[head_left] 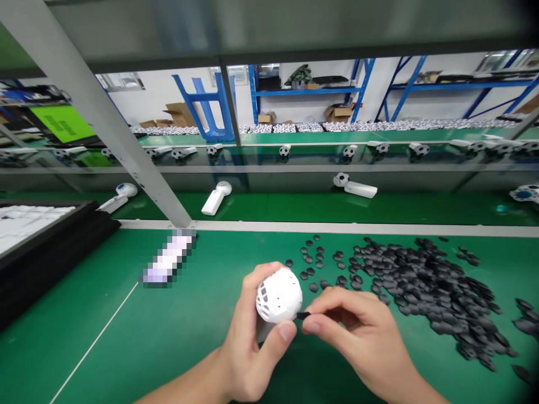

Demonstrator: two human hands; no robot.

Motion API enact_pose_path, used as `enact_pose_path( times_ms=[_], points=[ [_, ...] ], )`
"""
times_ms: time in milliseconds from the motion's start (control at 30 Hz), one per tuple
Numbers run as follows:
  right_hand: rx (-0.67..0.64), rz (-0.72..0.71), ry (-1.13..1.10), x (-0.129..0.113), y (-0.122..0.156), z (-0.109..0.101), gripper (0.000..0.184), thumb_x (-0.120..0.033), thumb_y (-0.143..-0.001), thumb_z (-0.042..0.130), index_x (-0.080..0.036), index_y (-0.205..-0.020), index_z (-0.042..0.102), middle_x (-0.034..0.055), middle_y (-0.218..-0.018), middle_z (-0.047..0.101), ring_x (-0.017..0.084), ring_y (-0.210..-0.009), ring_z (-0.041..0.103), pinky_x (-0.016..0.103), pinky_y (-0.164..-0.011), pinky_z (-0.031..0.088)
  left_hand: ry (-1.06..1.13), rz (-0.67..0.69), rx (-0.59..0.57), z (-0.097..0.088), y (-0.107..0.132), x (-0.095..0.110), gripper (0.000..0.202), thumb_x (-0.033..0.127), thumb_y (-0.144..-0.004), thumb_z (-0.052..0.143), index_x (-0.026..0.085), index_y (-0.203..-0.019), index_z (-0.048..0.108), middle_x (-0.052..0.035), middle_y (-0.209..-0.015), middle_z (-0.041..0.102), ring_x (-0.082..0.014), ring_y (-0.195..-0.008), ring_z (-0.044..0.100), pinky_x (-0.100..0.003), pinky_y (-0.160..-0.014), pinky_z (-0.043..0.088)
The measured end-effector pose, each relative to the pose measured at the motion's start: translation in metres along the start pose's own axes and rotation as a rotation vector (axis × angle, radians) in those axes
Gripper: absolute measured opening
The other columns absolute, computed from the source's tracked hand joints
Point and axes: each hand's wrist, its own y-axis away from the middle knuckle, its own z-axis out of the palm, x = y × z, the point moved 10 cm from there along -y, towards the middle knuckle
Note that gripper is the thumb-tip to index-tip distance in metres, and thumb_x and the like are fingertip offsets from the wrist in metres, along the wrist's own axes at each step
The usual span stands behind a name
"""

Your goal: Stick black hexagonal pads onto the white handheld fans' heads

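My left hand (252, 342) is wrapped round a white handheld fan (281, 294) with a ball-shaped, vented head. The head faces up, and most of its handle is hidden by my palm. Between the thumb and forefinger of my right hand (357, 331) is a small black plastic piece (302, 315), held at the lower right edge of the fan head. Whether it touches the shell I cannot tell. A spread-out pile of black pentagon pieces (425, 280) lies on the green table to the right of my hands.
A pixelated phone-like object (170, 258) lies at left on the green table (126, 342). Beyond it, a black tray (50, 264) holds white parts. Past a pale rail (357, 228), white fans (217, 197) lie on a green belt (273, 207). A slanting metal post (122, 134) rises at left.
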Motion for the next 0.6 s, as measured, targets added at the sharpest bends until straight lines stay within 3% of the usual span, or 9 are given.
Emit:
enact_pose_path(
  times_ms=[167, 367, 600],
  points=[
    [-0.008, 0.043, -0.025, 0.006, 0.001, 0.008, 0.012, -0.025, -0.084, 0.082, -0.024, -0.074, 0.075, -0.0058, -0.066, 0.074, 0.008, -0.057, 0.068, 0.011, -0.053, 0.051, 0.03, 0.002, 0.04, 0.004, -0.001, -0.001, 0.056, 0.044, -0.102, 0.053, 0.029, -0.151, 0.032, -0.0138, -0.138, 0.047, -0.0225, -0.099, 0.06, -0.038, -0.086, 0.05],
    [0.035, -0.066, 0.077, -0.005, 0.002, 0.009, 0.025, -0.027, -0.08, 0.086, -0.021, -0.065, 0.066, -0.006, -0.058, 0.067, 0.008, -0.053, 0.061, 0.015, -0.053, 0.047, 0.071, 0.097, 0.072, 0.009, -0.006, -0.003, 0.08, 0.054, -0.084, 0.079, 0.03, -0.148, 0.036, -0.0103, -0.123, 0.053, -0.0217, -0.091, 0.062, -0.034, -0.077, 0.051],
    [0.015, -0.129, 0.107, -0.012, 0.003, 0.012, 0.021, -0.025, -0.087, 0.078, -0.021, -0.071, 0.064, -0.0052, -0.063, 0.065, 0.008, -0.057, 0.061, 0.015, -0.057, 0.049, 0.116, 0.105, 0.117, 0.006, -0.009, -0.006, 0.081, 0.051, -0.079, 0.084, 0.031, -0.144, 0.04, -0.0082, -0.12, 0.051, -0.0191, -0.09, 0.058, -0.032, -0.078, 0.05]
  ],
)
